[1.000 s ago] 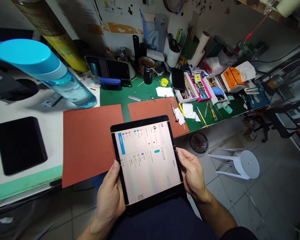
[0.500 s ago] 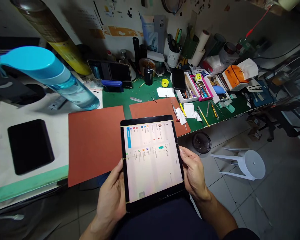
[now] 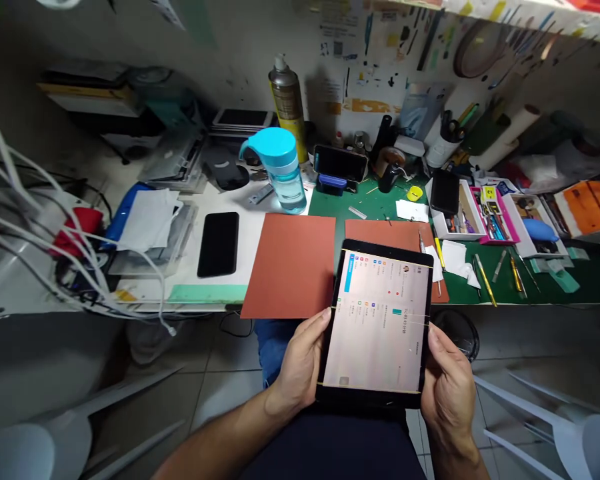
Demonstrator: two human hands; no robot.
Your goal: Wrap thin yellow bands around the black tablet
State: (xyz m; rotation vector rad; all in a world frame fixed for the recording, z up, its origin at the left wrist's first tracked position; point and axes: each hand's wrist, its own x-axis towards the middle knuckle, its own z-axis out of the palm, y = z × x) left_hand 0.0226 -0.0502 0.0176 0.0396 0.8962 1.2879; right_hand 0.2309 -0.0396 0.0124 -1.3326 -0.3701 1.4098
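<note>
Between my two hands is a tablet [image 3: 377,327] with a black frame and a lit screen showing rows of small icons and text. Thin yellow strips cross its edges. My left hand [image 3: 300,363] grips the left edge, thumb on the frame. Along the right edge, my right hand [image 3: 450,377] is closed in the same way; the fingers under the tablet are hidden. The tablet is held above my lap, in front of the bench. Behind it lie two reddish-brown mats, the left mat [image 3: 293,267] in full view and the right mat [image 3: 380,233] partly covered.
A black phone-like device [image 3: 219,245] lies on the white left part of the bench, near a blue-lidded water bottle [image 3: 286,177]. White cables [image 3: 80,247] hang at far left. Screwdrivers [image 3: 486,280] and small parts boxes [image 3: 460,220] stand right. A white stool [image 3: 587,440] is lower right.
My view has swung left, so the bench's left end, with cables and plastic sheets, has come in. The tablet stays in both hands and appears further right in the picture.
</note>
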